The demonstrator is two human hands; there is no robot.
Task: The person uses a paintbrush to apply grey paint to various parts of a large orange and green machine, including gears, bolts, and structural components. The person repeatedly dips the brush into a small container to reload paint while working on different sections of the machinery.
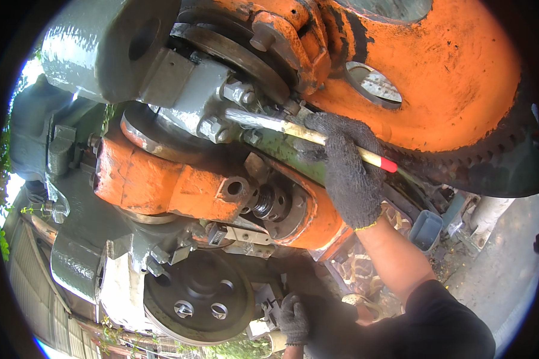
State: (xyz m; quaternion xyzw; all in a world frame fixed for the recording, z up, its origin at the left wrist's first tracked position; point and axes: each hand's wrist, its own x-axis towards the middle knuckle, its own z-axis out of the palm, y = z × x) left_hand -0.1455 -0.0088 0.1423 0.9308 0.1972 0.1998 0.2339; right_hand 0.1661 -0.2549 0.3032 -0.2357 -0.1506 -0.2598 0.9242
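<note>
Against big orange and grey machine (437,78), paintbrush work with gloved hands.

Below, dark pulley wheel (200,299) at lower part. Right hand (347,170), fingers wrapped tight around paintbrush (308,133), bristles touching grey bolted block (212,96). Left hand (293,320) low beside wheel, fingers curled; cannot tell if holding anything.

A dark grey pulley wheel (199,299) with bolt heads in its face sits at the lower middle. A small grey plastic tub (426,230) stands on the littered ground (497,251) at the right. Green leaves (6,239) show along the left edge, beside a corrugated metal sheet (33,281).
</note>
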